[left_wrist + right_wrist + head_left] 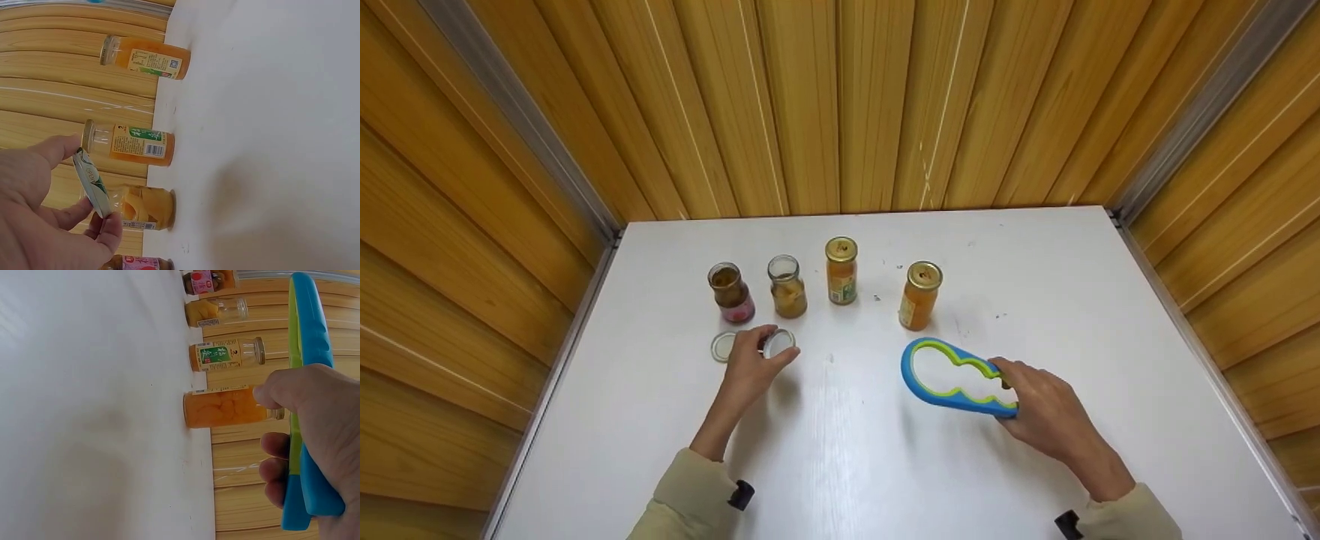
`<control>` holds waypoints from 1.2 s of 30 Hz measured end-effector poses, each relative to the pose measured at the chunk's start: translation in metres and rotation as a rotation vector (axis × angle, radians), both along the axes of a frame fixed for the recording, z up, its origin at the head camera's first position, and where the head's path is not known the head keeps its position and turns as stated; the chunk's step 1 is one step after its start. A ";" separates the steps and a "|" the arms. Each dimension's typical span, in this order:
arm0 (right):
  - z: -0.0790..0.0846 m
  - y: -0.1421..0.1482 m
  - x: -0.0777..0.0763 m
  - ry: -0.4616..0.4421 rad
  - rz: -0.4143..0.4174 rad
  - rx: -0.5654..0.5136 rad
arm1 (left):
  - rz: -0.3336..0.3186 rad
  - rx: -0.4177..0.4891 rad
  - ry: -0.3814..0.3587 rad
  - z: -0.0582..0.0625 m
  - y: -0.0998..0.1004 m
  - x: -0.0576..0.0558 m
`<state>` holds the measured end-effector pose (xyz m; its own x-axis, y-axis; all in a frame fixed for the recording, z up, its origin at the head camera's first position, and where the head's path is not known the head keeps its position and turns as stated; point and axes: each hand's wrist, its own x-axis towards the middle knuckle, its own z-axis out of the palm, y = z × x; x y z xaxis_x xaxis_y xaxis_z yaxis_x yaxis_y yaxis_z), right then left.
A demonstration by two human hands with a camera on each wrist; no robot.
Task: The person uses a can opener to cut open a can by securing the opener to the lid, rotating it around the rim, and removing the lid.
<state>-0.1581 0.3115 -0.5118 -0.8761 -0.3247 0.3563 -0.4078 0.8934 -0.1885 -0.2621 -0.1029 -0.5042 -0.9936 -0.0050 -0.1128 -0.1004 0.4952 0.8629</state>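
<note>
Between thumb and fingers, my left hand (754, 362) pinches a jar lid (779, 343), its pale inner side facing up in the head view. The left wrist view shows the lid (91, 183) edge-on, with lettering on its rim. A second lid (724, 346) lies on the table just left of that hand. My right hand (1046, 409) grips a blue and green jar opener (919, 386) above the table. Behind the left hand stand two lidless jars, one with dark contents (733, 296) and one with pale yellow fruit (789, 292).
Two gold-lidded jars of orange fruit stand upright, one at the back middle (841, 274) and one nearer the right hand (919, 300). The white table (840, 465) is bounded by wood-patterned walls (870, 105) at the back and sides.
</note>
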 end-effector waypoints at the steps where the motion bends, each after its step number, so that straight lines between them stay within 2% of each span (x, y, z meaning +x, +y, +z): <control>1: 0.000 0.001 0.000 0.006 0.000 0.000 | -0.002 -0.024 0.003 -0.002 0.002 -0.002; 7: -0.002 0.005 -0.002 0.039 0.013 -0.012 | -0.019 -0.153 0.081 -0.013 0.011 -0.010; 14: -0.002 0.007 0.000 0.026 -0.018 -0.017 | -0.017 -0.277 0.065 -0.025 0.022 -0.023; 22: -0.001 0.009 0.001 0.028 -0.028 -0.010 | -0.034 -0.406 0.158 -0.042 0.022 -0.034; 28: -0.001 0.011 0.001 0.028 -0.030 -0.007 | -0.033 -0.453 0.163 -0.052 0.018 -0.039; 36: -0.003 0.016 0.003 0.046 -0.010 -0.016 | -0.035 -0.504 0.187 -0.058 0.018 -0.041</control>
